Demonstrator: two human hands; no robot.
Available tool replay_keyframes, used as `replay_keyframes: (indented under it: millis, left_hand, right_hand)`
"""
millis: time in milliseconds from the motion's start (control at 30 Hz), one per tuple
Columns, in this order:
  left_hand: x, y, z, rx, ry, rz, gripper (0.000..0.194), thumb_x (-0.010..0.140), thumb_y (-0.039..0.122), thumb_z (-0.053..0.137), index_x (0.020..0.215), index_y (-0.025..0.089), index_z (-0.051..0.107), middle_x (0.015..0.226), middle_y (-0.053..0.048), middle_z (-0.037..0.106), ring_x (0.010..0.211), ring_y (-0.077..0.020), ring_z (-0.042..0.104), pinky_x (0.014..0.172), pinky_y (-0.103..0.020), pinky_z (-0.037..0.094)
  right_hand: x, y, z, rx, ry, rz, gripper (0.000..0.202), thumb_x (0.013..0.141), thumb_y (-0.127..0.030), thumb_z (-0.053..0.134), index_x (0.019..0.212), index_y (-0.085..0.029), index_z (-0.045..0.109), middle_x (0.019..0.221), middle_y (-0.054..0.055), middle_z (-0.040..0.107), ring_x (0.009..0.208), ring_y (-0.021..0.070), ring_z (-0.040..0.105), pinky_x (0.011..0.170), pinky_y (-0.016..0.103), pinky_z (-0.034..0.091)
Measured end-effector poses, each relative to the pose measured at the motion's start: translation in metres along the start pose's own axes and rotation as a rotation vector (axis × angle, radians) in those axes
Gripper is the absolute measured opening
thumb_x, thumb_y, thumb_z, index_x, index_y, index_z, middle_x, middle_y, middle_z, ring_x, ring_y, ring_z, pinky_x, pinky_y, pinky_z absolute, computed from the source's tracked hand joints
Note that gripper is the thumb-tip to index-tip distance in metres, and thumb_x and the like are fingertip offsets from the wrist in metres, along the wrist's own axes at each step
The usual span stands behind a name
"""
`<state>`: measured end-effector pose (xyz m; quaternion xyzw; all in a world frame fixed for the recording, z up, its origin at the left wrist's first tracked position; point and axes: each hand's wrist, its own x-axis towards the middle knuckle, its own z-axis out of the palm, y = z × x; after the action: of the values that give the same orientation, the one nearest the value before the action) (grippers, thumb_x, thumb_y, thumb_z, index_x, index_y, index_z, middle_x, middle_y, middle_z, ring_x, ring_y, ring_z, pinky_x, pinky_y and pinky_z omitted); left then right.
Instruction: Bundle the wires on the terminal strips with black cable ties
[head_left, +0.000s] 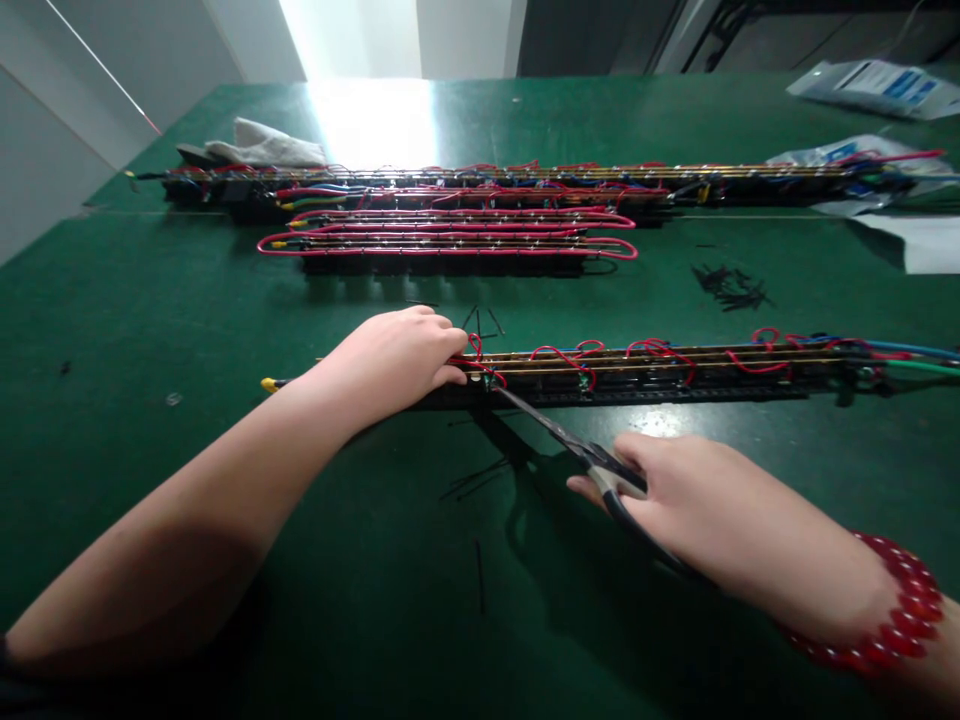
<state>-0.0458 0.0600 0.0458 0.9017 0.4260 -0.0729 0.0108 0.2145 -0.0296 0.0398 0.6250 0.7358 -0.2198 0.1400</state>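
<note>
A long black wired strip [645, 375], with brass rods and looping red wires, lies across the table in front of me. My left hand [405, 355] is closed over its left part, thumb on the near side and fingers on the far side. In my right hand [690, 500] is a pair of scissors [581, 448] with dark handles. The scissors' tips touch or nearly touch the strip by a red wire loop [495, 380], just right of my left thumb. The blades look almost closed. A yellow-capped wire end [268, 384] sticks out at the strip's left.
Behind are shorter strips with red cables [450, 252] and a longer wired assembly [510, 185]. A pile of black offcuts [729, 287] lies at right, with loose pieces [480, 575] nearer me. Gloves [262, 143] and plastic bags [877, 88] sit farther back on the green table [150, 300].
</note>
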Motion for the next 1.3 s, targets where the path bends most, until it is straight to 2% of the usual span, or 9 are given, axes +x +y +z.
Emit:
replay_keyframes:
  millis: [233, 400, 633, 1000, 1300]
  left_hand:
    - [0.000, 0.001, 0.000, 0.006, 0.005, -0.006, 0.025, 0.098, 0.039, 0.058, 0.105, 0.018, 0.069, 0.107, -0.006, 0.073, 0.108, -0.0253, 0.066, 0.091, -0.033, 0.051]
    - [0.000, 0.001, -0.002, 0.010, -0.011, -0.011, 0.024, 0.098, 0.038, 0.058, 0.104, 0.017, 0.069, 0.107, -0.006, 0.073, 0.109, -0.0268, 0.066, 0.091, -0.035, 0.051]
    - [-0.001, 0.002, -0.002, 0.033, -0.011, -0.017, 0.025, 0.098, 0.039, 0.057, 0.103, 0.018, 0.069, 0.105, -0.005, 0.073, 0.107, -0.0244, 0.066, 0.090, -0.032, 0.050]
    - [0.000, 0.001, -0.002, -0.003, -0.029, -0.008, 0.024, 0.098, 0.040, 0.058, 0.103, 0.019, 0.069, 0.105, -0.005, 0.072, 0.107, -0.0250, 0.066, 0.087, -0.032, 0.050]
    - [-0.001, 0.005, -0.006, -0.043, -0.085, -0.010, 0.022, 0.096, 0.038, 0.060, 0.102, 0.019, 0.070, 0.102, -0.005, 0.073, 0.104, -0.0259, 0.068, 0.085, -0.032, 0.050]
  right_hand:
    - [0.006, -0.002, 0.001, 0.022, -0.015, -0.003, 0.043, 0.093, -0.057, 0.044, 0.075, -0.021, 0.061, 0.073, 0.007, 0.070, 0.061, 0.0188, 0.059, 0.054, 0.030, 0.029]
    - [-0.001, -0.003, 0.001, -0.088, -0.014, 0.033, 0.037, 0.094, -0.050, 0.043, 0.078, -0.022, 0.060, 0.075, 0.008, 0.071, 0.062, 0.0205, 0.060, 0.055, 0.031, 0.029]
    - [-0.006, -0.003, 0.003, -0.119, 0.027, 0.017, 0.038, 0.094, -0.053, 0.043, 0.078, -0.022, 0.060, 0.073, 0.009, 0.071, 0.060, 0.0225, 0.061, 0.055, 0.032, 0.027]
    - [-0.006, -0.002, -0.001, -0.053, -0.058, 0.051, 0.041, 0.094, -0.055, 0.041, 0.078, -0.024, 0.062, 0.076, 0.008, 0.073, 0.060, 0.0216, 0.062, 0.055, 0.032, 0.032]
    - [-0.010, -0.007, 0.002, -0.126, -0.032, 0.072, 0.035, 0.091, -0.054, 0.048, 0.079, -0.024, 0.060, 0.076, 0.010, 0.074, 0.065, 0.0274, 0.068, 0.054, 0.033, 0.029]
